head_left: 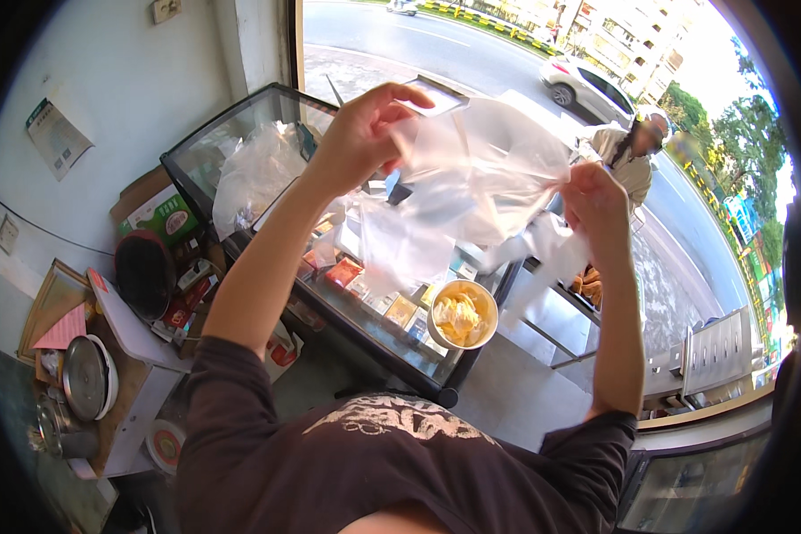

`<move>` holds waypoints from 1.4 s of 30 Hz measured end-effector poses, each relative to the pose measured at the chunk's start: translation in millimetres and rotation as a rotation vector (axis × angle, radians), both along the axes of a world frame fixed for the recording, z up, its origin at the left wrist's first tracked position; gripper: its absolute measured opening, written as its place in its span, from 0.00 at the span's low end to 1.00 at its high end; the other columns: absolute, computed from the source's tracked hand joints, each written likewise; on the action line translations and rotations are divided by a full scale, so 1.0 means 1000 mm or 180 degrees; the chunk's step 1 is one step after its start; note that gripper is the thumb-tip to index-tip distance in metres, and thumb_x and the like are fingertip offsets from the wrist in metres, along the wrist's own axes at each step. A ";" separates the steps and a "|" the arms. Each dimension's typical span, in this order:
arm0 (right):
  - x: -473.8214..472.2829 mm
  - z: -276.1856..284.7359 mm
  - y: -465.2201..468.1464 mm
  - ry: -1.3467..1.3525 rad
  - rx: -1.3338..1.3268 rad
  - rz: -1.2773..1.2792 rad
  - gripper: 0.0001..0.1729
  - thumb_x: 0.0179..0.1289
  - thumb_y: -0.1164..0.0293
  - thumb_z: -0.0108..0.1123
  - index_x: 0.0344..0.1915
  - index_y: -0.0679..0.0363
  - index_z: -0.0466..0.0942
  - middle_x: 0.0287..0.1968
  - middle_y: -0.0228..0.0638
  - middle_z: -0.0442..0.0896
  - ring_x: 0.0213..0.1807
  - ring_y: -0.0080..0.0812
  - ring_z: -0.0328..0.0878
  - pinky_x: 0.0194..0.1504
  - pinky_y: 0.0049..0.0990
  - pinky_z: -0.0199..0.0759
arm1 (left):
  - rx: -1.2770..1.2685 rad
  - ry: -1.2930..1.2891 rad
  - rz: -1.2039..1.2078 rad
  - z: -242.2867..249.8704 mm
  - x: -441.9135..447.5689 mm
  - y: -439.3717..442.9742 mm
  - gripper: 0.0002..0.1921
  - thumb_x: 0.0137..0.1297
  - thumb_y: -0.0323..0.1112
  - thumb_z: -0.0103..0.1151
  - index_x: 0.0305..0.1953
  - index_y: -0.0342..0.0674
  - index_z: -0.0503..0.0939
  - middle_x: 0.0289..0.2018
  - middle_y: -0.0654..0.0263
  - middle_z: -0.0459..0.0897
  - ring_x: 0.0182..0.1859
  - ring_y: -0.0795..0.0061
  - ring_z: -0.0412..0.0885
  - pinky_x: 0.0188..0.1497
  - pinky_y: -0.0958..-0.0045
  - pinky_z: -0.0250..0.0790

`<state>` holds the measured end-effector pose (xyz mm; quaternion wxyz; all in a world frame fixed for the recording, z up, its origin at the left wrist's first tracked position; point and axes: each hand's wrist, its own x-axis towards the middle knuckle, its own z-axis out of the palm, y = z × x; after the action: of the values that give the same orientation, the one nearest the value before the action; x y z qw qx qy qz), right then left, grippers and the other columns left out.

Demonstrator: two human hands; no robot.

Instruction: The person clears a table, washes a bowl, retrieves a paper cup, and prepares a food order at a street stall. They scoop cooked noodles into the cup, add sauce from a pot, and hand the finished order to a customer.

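Observation:
Both arms are raised over the glass counter. A thin, translucent plastic bag (487, 173) is stretched between them, blurred by motion. My left hand (370, 133) pinches the bag on its left side, fingers bent. On the other side my right hand (591, 193) grips the bag's right edge between thumb and fingers. Below the bag, near the counter's front right corner, a round paper tub (462, 314) stands upright with no lid, holding yellow and white food. The bag hides part of the counter top.
The glass display counter (380, 334) holds several small boxes. A crumpled clear bag (260, 173) lies at its left. Across the counter a person (617, 157) stands by the road. A metal pot lid (85, 378) leans at left. At right sits a stainless steel unit (715, 354).

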<state>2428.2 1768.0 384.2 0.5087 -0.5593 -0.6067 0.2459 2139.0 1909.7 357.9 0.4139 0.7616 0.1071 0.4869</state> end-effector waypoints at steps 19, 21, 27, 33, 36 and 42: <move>-0.095 -0.032 -0.066 -0.1322 -0.0236 0.1765 0.21 0.56 0.86 0.60 0.51 0.66 0.75 0.42 0.31 0.80 0.43 0.21 0.78 0.43 0.24 0.75 | -0.1239 -0.0268 -0.2622 -0.043 -0.132 -0.051 0.15 0.61 0.34 0.57 0.46 0.31 0.79 0.48 0.53 0.79 0.47 0.65 0.79 0.50 0.65 0.72; -0.101 -0.036 -0.061 -0.1052 0.0111 0.1498 0.23 0.53 0.89 0.58 0.51 0.66 0.75 0.40 0.33 0.80 0.39 0.22 0.79 0.41 0.24 0.74 | -0.1989 -0.0720 -0.2936 -0.060 -0.140 -0.060 0.12 0.60 0.28 0.57 0.45 0.31 0.79 0.46 0.52 0.80 0.43 0.65 0.80 0.47 0.65 0.73; -0.111 -0.035 -0.087 -0.0975 -0.0710 0.1630 0.18 0.54 0.71 0.63 0.46 0.59 0.73 0.32 0.33 0.79 0.27 0.24 0.77 0.21 0.20 0.65 | 0.0158 0.3041 -0.1309 -0.026 -0.161 -0.072 0.08 0.55 0.32 0.65 0.35 0.36 0.80 0.42 0.60 0.80 0.49 0.69 0.76 0.61 0.59 0.59; -0.122 -0.027 -0.064 -0.3946 0.1401 0.0268 0.13 0.55 0.77 0.62 0.41 0.52 0.80 0.39 0.32 0.76 0.26 0.29 0.78 0.25 0.27 0.74 | 0.3687 0.3482 0.1549 -0.009 -0.170 -0.121 0.10 0.54 0.31 0.60 0.38 0.37 0.81 0.53 0.62 0.76 0.61 0.67 0.69 0.68 0.46 0.46; -0.133 -0.036 -0.078 -0.3191 0.1836 0.0480 0.21 0.55 0.79 0.57 0.50 0.53 0.77 0.39 0.35 0.76 0.30 0.31 0.78 0.28 0.29 0.76 | 0.3401 0.3960 0.1218 -0.016 -0.179 -0.132 0.08 0.50 0.31 0.58 0.34 0.39 0.82 0.52 0.57 0.76 0.63 0.63 0.67 0.66 0.41 0.47; -0.124 -0.078 -0.085 -0.2697 0.0442 0.1285 0.28 0.44 0.79 0.69 0.50 0.52 0.80 0.42 0.34 0.80 0.30 0.28 0.78 0.32 0.27 0.75 | 0.2971 0.3528 0.0950 -0.031 -0.175 -0.144 0.05 0.47 0.32 0.56 0.21 0.38 0.78 0.56 0.47 0.72 0.67 0.50 0.62 0.65 0.34 0.48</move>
<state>2304.6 1683.3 306.3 0.1947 -0.4459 -0.8723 0.0489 1964.1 1765.7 327.1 -0.1385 0.9700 0.1846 0.0768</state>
